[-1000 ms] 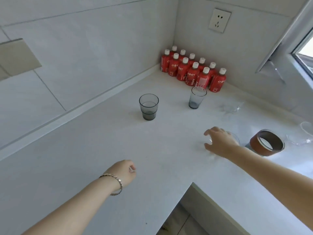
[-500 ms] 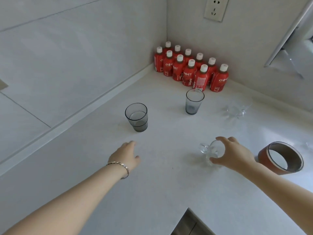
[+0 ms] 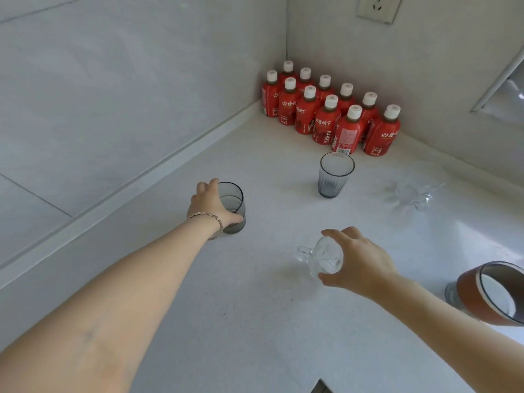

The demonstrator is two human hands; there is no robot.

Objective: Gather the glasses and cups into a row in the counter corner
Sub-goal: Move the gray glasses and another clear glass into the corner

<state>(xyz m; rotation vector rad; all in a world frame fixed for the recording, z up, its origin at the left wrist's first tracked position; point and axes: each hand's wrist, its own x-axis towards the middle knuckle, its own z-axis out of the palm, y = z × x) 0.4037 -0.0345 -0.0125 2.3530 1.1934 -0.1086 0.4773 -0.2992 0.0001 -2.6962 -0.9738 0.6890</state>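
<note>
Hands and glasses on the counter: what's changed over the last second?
The left hand reached forward and took hold of the smoky glass. The right hand, already on the clear mug, carried it to the left, away from the brown cup, and holds it tilted. The ribbed glass, red bottles and brown cup stayed put.

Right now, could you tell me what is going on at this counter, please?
A person is collecting drinkware. Their left hand grips a smoky grey tumbler near the wall, while the right hand holds a clear handled mug. A ribbed grey glass stands untouched before the red juice bottles in the corner, so no row exists yet.
</note>
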